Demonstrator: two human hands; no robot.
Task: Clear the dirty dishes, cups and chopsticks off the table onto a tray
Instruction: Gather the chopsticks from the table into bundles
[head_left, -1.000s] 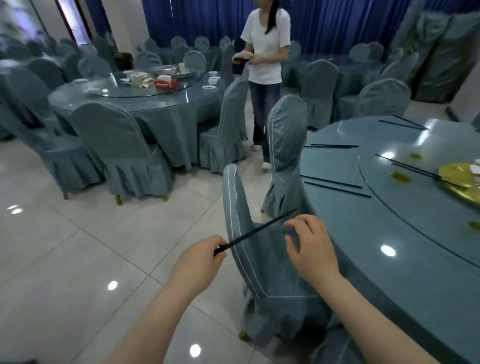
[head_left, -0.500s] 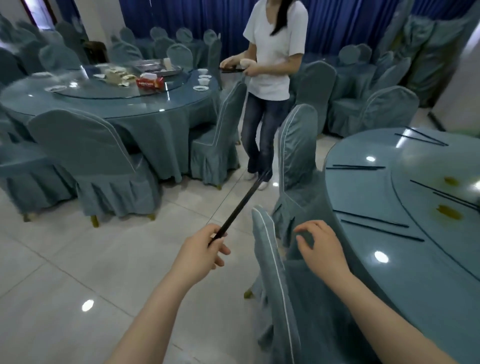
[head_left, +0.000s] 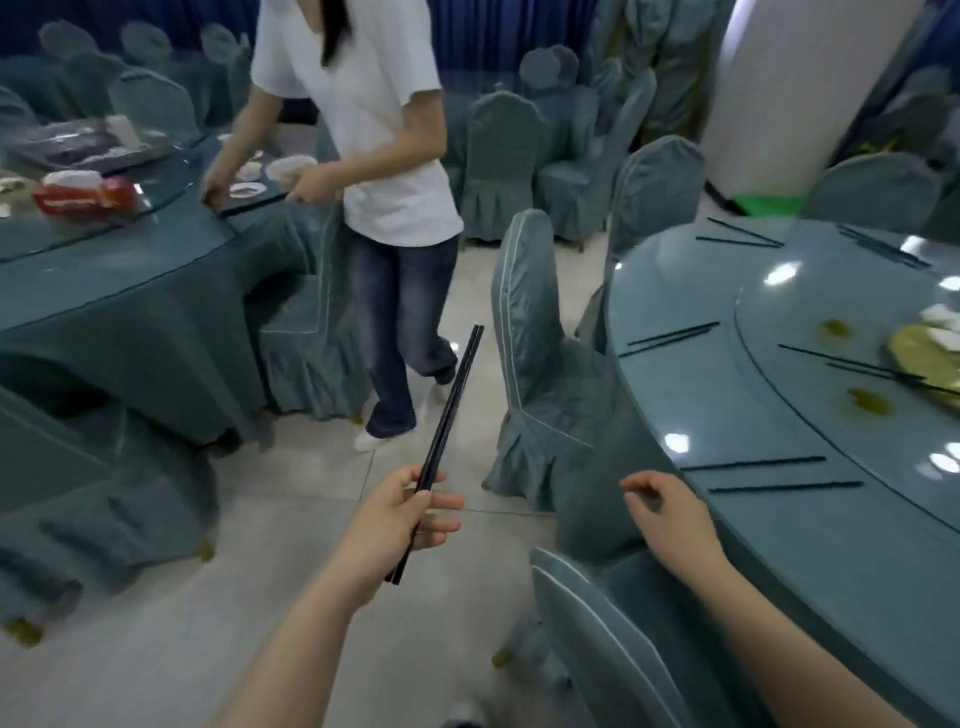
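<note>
My left hand grips a pair of black chopsticks that point up and away over the floor. My right hand hangs empty with loosely curled fingers beside the rim of the round blue table on the right. Several more chopstick pairs lie on that table, the nearest pair just right of my right hand. A yellow dish sits at the far right edge. A dark tray with white dishes is held by a person in a white shirt at the left table.
Covered chairs stand close: one between me and the person, another under my right forearm. The left table carries a red box and a second tray. A white pillar stands at the back right. Tiled floor lies ahead.
I have moved toward the person with the tray. The chopsticks in my left hand have swung more upright. My right hand has come off the chair back and hangs free.
</note>
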